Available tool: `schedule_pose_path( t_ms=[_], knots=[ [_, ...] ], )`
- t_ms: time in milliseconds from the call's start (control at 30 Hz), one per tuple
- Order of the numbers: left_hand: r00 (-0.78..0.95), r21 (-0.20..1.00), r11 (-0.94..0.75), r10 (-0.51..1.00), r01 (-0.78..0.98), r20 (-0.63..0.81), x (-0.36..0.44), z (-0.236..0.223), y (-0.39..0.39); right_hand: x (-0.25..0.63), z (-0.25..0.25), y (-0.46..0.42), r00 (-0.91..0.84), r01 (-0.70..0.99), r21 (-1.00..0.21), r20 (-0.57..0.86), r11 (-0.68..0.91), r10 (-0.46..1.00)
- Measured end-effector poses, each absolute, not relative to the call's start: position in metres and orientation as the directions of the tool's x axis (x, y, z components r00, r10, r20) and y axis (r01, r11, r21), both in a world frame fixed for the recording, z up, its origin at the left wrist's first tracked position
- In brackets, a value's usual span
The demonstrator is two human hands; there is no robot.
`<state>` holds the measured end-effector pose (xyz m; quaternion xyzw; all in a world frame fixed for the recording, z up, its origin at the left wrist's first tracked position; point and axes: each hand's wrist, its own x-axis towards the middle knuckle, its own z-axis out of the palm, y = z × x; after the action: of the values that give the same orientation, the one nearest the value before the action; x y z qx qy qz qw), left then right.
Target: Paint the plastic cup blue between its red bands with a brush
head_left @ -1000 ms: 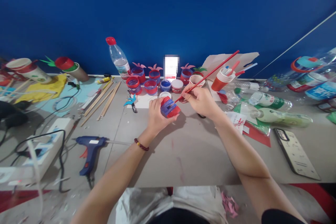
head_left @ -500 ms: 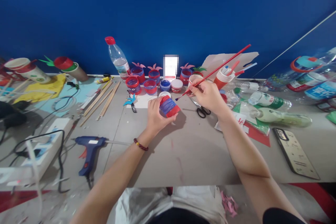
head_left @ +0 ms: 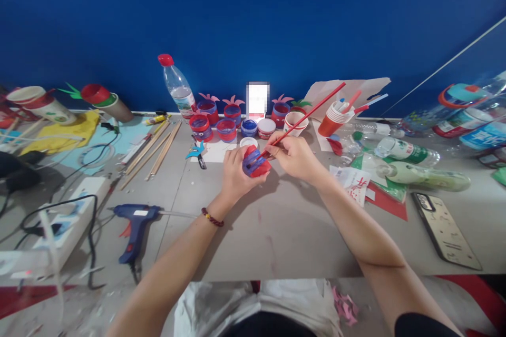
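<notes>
My left hand (head_left: 234, 171) is closed around a small cup (head_left: 260, 170) painted red with blue bands, tilted above the table. In my right hand (head_left: 296, 157) is a long red paintbrush (head_left: 316, 108), gripped low near its bristles. Its tip touches the cup's painted side or sits right by it; my fingers partly hide the spot. Just behind stands an open jar of blue paint (head_left: 249, 127), beside a closed jar (head_left: 266, 127). A white lid (head_left: 248, 142) lies in front of them. More painted cups, such as a red and blue one (head_left: 226, 130), stand to the left.
A glue gun (head_left: 138, 224) and a power strip (head_left: 77, 210) with cables lie left, below wooden sticks (head_left: 162, 152). A tall bottle (head_left: 177, 87) stands at the back wall. Stacked paper cups (head_left: 332, 120), plastic bottles (head_left: 407, 151) and a phone (head_left: 446, 229) occupy the right.
My right hand has moved left and down, bringing the brush tip from beside the cup onto or right at it. The cup has turned slightly in my left hand. The scissors are now hidden.
</notes>
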<state>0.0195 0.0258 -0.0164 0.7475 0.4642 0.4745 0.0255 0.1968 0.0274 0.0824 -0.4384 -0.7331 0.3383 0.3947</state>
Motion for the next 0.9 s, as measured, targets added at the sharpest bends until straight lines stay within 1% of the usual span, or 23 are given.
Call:
schedule_pose_path(
  t_ms=[100, 267, 533, 667, 800, 900],
  knots=[
    [0.116, 0.488, -0.555, 0.732, 0.674, 0.671, 0.02, -0.015, 0.025, 0.198, 0.085, 0.029, -0.293, 0.385, -0.844, 0.272, 0.374, 0.917],
    [0.088, 0.499, -0.541, 0.732, 0.677, 0.675, 0.022, -0.013, 0.024, 0.206, 0.093, 0.033, -0.254, 0.318, -0.883, 0.271, 0.344, 0.928],
    [0.059, 0.514, -0.541, 0.724, 0.666, 0.687, 0.023, -0.017, 0.025, 0.223, 0.086, 0.05, -0.161, 0.336, -0.896, 0.248, 0.29, 0.955],
    [0.053, 0.508, -0.537, 0.721, 0.673, 0.691, 0.023, -0.018, 0.026, 0.233, 0.082, 0.057, -0.112, 0.353, -0.885, 0.283, 0.304, 0.953],
    [0.047, 0.511, -0.532, 0.722, 0.675, 0.69, 0.023, -0.014, 0.025, 0.237, 0.081, 0.059, -0.096, 0.25, -0.924, 0.273, 0.288, 0.957],
    [0.058, 0.508, -0.557, 0.709, 0.657, 0.703, 0.022, -0.013, 0.025, 0.232, 0.08, 0.056, -0.186, 0.149, -0.96, 0.207, 0.236, 0.961]
  ],
)
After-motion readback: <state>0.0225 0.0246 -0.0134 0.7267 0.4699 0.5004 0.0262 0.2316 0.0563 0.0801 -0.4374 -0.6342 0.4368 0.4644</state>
